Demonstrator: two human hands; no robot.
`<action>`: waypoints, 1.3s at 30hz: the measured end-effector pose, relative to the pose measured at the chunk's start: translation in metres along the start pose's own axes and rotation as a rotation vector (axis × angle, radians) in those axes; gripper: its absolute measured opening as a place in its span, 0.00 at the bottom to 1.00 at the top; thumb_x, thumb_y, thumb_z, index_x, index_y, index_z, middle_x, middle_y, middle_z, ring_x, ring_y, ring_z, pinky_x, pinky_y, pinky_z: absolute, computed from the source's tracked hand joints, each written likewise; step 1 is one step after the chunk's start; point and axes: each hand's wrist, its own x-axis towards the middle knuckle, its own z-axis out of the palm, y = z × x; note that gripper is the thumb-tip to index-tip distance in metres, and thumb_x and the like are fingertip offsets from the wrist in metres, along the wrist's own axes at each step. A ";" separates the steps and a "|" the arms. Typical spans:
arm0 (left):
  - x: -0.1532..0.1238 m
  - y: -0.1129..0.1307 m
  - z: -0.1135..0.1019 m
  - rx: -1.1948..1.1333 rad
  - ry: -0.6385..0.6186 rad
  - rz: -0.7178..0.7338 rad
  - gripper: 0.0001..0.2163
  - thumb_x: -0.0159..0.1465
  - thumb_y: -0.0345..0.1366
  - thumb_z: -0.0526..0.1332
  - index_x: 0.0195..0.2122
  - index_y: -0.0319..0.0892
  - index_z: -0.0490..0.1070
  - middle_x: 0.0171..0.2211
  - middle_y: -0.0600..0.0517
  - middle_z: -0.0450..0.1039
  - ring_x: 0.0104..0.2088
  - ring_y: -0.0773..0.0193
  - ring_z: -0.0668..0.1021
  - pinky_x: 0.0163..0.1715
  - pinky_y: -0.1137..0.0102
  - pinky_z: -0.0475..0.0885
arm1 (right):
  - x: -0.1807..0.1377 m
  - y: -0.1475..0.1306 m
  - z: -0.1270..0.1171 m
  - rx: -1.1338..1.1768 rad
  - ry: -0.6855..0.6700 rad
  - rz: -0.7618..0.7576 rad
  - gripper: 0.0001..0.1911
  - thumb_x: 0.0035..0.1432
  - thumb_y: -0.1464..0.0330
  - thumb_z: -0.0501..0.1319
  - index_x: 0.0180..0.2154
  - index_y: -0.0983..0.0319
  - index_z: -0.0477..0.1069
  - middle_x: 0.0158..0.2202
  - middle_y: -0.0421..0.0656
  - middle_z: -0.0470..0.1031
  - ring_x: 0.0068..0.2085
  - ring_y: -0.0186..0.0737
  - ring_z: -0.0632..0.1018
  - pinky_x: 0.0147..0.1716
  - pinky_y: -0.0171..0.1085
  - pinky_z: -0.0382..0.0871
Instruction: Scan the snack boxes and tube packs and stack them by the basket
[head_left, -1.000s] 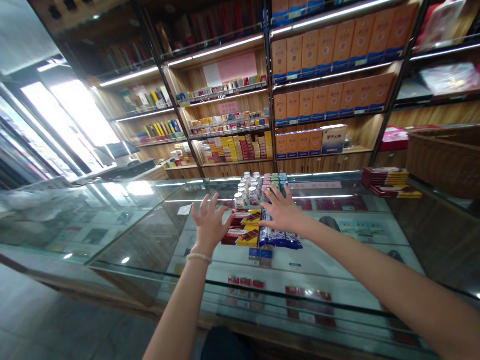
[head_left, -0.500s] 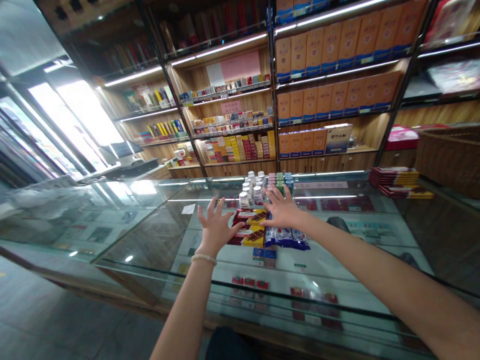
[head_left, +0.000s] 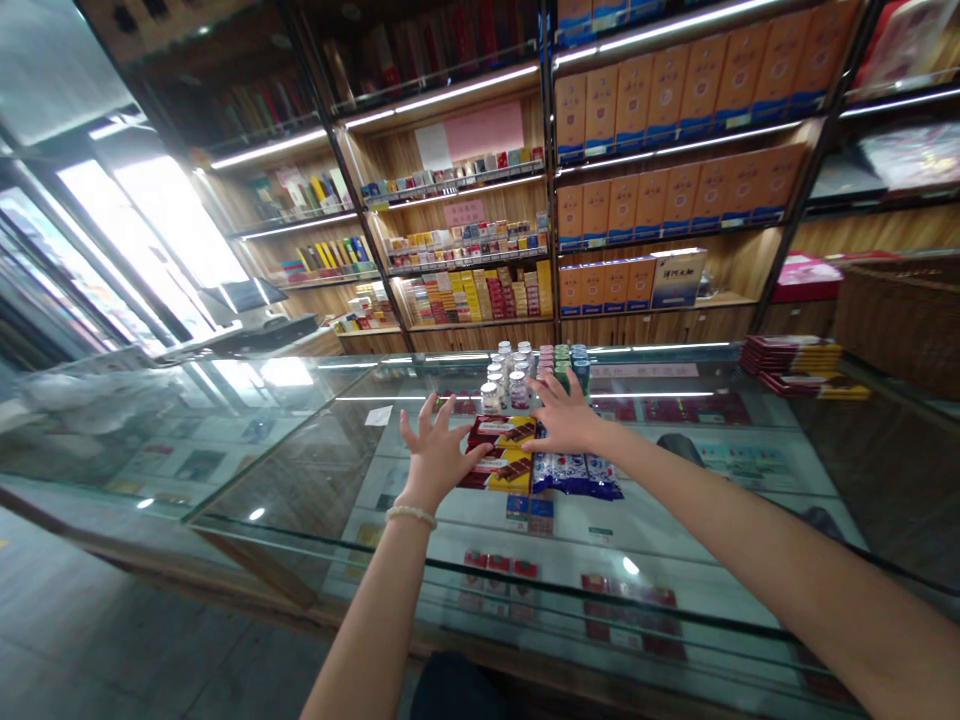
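Both my arms reach out over a glass counter (head_left: 315,470). My left hand (head_left: 436,450) is open with fingers spread, hovering at the left edge of the red and yellow packs (head_left: 501,466) lying on the glass. My right hand (head_left: 564,416) is open too, fingers stretched over the top of the blue and white packets (head_left: 576,475), close to a cluster of small jars with white, pink, green and blue lids (head_left: 525,375). Neither hand holds anything. A bead bracelet circles my left wrist.
Behind the counter stand lit wooden shelves with orange cartons (head_left: 660,100) and rows of small colourful packs (head_left: 472,295). A stack of red flat boxes (head_left: 795,362) lies at the counter's right end. A till screen (head_left: 244,297) sits at the left. More packs show inside the display case.
The view has shifted slightly, and both hands have crept a little further forward over the packs. Fingers remain spread; nothing has been picked up.
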 end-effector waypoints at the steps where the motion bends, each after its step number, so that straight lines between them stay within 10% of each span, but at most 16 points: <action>1: 0.000 0.000 0.000 -0.010 0.006 -0.001 0.14 0.60 0.53 0.73 0.41 0.52 0.86 0.68 0.43 0.70 0.72 0.33 0.62 0.70 0.31 0.37 | -0.001 -0.001 0.000 -0.019 0.024 -0.010 0.36 0.63 0.42 0.60 0.55 0.63 0.81 0.78 0.56 0.48 0.78 0.66 0.45 0.73 0.69 0.30; 18: 0.020 0.029 -0.019 -0.123 0.268 -0.069 0.14 0.63 0.48 0.71 0.49 0.55 0.82 0.72 0.48 0.64 0.74 0.39 0.59 0.72 0.37 0.37 | -0.033 0.018 -0.027 -0.146 0.520 -0.069 0.35 0.64 0.48 0.61 0.59 0.69 0.76 0.78 0.56 0.50 0.77 0.62 0.50 0.73 0.65 0.19; 39: 0.080 0.168 -0.011 -0.260 0.367 0.035 0.19 0.64 0.58 0.67 0.48 0.51 0.80 0.73 0.47 0.62 0.75 0.38 0.58 0.72 0.39 0.38 | -0.135 0.123 -0.066 -0.286 0.577 0.192 0.33 0.64 0.48 0.60 0.61 0.63 0.73 0.79 0.51 0.46 0.76 0.68 0.48 0.72 0.69 0.27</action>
